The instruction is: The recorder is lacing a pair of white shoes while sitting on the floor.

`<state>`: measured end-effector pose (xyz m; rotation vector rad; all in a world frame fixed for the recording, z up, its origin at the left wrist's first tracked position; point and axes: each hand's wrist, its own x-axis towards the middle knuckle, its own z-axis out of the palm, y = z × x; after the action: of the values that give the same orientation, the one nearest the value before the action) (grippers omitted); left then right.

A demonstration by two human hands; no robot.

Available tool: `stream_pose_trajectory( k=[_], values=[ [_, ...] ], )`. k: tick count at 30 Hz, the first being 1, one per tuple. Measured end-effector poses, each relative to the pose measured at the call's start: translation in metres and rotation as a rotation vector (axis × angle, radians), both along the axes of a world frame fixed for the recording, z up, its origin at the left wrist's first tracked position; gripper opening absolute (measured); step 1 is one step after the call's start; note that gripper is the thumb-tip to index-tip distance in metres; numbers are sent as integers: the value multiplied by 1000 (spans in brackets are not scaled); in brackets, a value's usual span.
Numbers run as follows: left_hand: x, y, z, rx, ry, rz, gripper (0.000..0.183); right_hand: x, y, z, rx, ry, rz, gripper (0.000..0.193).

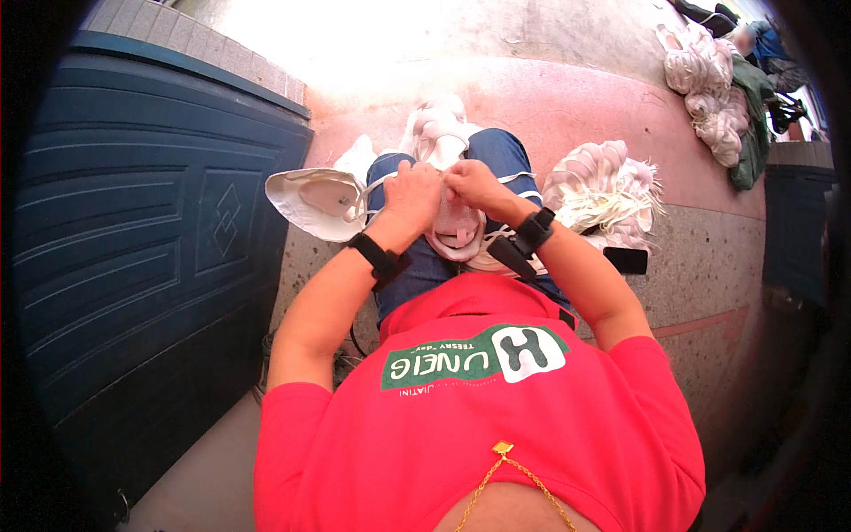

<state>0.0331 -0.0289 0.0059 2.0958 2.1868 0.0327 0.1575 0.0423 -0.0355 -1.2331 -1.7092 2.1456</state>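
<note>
A pale pink and white shoe upper (457, 232) lies across my jeans-clad lap, its rounded opening toward my body. My left hand (413, 197) is closed at the left of its lacing area, fingertips pinched together. From the right, my right hand (480, 187) pinches at the same spot, nearly touching the left. White shoelace (519, 177) runs out from both hands over my knees. What lies exactly between the fingertips is mostly hidden. Just beyond my hands, more white shoe uppers (439, 133) are stacked between my knees.
A white, cap-shaped piece (317, 202) sits by my left knee. On my right lie bundled white uppers (589, 173), loose white laces (607, 202) and a black phone (626, 260). Blue panelled door (133, 213) stands left. Farther right are more bundles (705, 89) and a person (773, 49).
</note>
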Motion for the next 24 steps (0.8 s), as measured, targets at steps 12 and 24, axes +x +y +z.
stream_pose_trajectory(
  k=[12,24],
  values=[
    [-40,14,-7,-244,-433,-124,20,-21,-32,16,936,-436,138,21],
    [10,-25,38,417,-346,-377,18,73,-21,80,369,-126,318,29]
  ],
)
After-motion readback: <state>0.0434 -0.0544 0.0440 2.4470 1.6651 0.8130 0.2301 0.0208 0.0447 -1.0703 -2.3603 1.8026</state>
